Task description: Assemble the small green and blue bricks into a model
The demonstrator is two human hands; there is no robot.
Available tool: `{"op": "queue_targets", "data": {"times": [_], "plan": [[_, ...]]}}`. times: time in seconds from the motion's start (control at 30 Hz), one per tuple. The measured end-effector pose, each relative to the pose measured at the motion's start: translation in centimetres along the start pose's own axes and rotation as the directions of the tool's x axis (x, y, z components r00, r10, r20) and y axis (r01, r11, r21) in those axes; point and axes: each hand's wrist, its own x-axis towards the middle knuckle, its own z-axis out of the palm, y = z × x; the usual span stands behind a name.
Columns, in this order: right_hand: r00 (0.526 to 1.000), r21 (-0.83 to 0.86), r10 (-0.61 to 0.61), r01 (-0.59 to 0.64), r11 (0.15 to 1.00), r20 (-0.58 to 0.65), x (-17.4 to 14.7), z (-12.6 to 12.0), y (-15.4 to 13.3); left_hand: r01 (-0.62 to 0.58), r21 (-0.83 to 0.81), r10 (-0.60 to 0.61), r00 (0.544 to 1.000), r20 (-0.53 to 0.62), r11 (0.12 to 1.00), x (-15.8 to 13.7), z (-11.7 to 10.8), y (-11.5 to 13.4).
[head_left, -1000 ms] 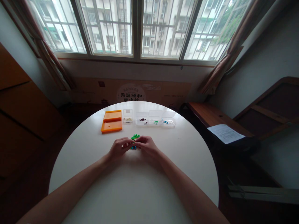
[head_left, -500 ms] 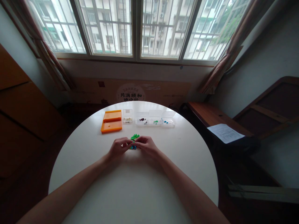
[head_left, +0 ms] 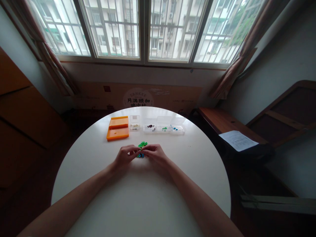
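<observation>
A small green and blue assembly of tiny building bricks (head_left: pixel 142 144) lies at the middle of the white table, partly covered by my fingers. My left hand (head_left: pixel 127 154) closes on its left side with the fingertips pinched. From the right, my right hand (head_left: pixel 154 152) meets it, thumb and forefinger pressed together over the assembly. Whether a separate small piece sits between the fingertips is too small to tell. Blue parts show just below the fingers, green ones above.
Beyond my hands stand an orange open case (head_left: pixel 118 133), a clear box of pale pieces (head_left: pixel 135 128), and clear boxes with dark (head_left: pixel 146 130), green (head_left: pixel 164 129) and blue pieces (head_left: pixel 178 131). The round white table (head_left: pixel 138 197) has a curved edge. Papers (head_left: pixel 238 141) lie on a side bench.
Both hands stay in nearly the same place over the assembly. Only the fingertips have shifted slightly.
</observation>
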Motion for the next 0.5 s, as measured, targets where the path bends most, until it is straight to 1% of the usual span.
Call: {"op": "queue_targets", "data": {"times": [0.3,0.5], "plan": [[1.000,0.011,-0.014,0.014,1.000,0.003,-0.08,0.01,-0.07,0.010,0.016,-0.010,1.000,-0.007,1.000,-0.11,-0.10,-0.11],[1.000,0.052,-0.014,0.015,0.999,-0.026,-0.01,0.07,-0.02,-0.003,0.002,0.003,1.000,-0.027,1.000,0.02,-0.05,0.02]]}}
